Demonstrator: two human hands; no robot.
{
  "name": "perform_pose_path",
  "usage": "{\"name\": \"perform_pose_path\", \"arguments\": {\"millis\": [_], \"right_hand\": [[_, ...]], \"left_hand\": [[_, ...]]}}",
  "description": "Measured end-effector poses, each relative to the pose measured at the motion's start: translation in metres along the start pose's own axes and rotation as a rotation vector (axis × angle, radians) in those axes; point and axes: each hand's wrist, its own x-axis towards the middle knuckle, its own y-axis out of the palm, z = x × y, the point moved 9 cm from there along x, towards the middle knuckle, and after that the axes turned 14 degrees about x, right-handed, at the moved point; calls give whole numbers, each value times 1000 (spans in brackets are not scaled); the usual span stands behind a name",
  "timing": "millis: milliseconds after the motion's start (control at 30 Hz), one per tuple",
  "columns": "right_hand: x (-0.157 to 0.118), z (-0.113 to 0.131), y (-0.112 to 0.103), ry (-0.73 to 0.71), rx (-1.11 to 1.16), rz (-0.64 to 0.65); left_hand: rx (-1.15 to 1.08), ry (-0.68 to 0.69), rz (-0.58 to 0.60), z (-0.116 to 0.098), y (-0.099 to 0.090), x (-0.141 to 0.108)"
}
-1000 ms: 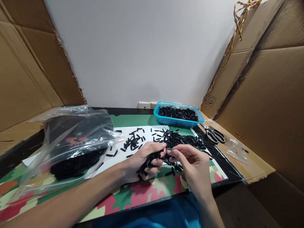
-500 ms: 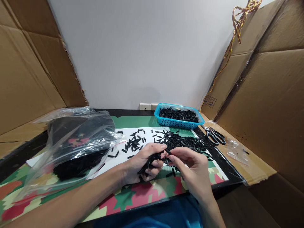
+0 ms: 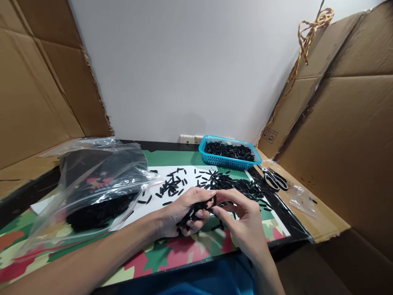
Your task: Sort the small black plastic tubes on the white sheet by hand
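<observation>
My left hand (image 3: 193, 209) is closed around a bunch of small black strips (image 3: 190, 214), whose ends poke out below its fingers. Touching its fingertips, my right hand (image 3: 239, 213) pinches one black strip (image 3: 214, 200) between thumb and forefinger. What exactly the strips are cannot be made out. Behind the hands, a heap of the same black strips (image 3: 236, 184) lies on a white sheet (image 3: 158, 180). A smaller scatter of strips (image 3: 172, 184) is spread to its left.
A blue basket (image 3: 229, 161) full of black strips stands at the back. Left lies a clear zip bag (image 3: 101, 192) with black contents. Scissors (image 3: 275, 180) and a small plastic bag (image 3: 302, 200) are at right. Cardboard walls (image 3: 344, 123) flank the table.
The strip at my right fingertips has turned from slanting to nearly upright. My left hand keeps its bunch. The whole view has shifted slightly.
</observation>
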Motion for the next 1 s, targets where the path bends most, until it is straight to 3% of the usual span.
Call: {"name": "perform_pose_path", "arguments": {"millis": [300,567,633,800,867,933,1000], "right_hand": [[-3,5,-2,-69,-67,-58],[-6,10,-24,-164,-227,-212],[-13,31,-31,-331,-220,-344],[-43,115,-40,-1030,-247,-736],[-30,133,-41,-1153,-270,-770],[18,135,-41,-973,-344,-606],[69,115,-38,-653,-529,-370]], "left_hand": [[-43,-3,22,1,3,1],[-46,9,-10,-3,2,2],[-55,11,-38,-1,0,5],[-81,-11,-78,9,-1,13],[-93,-27,-78,12,1,12],[-95,-28,-65,11,3,10],[-81,-13,-45,7,5,7]]}}
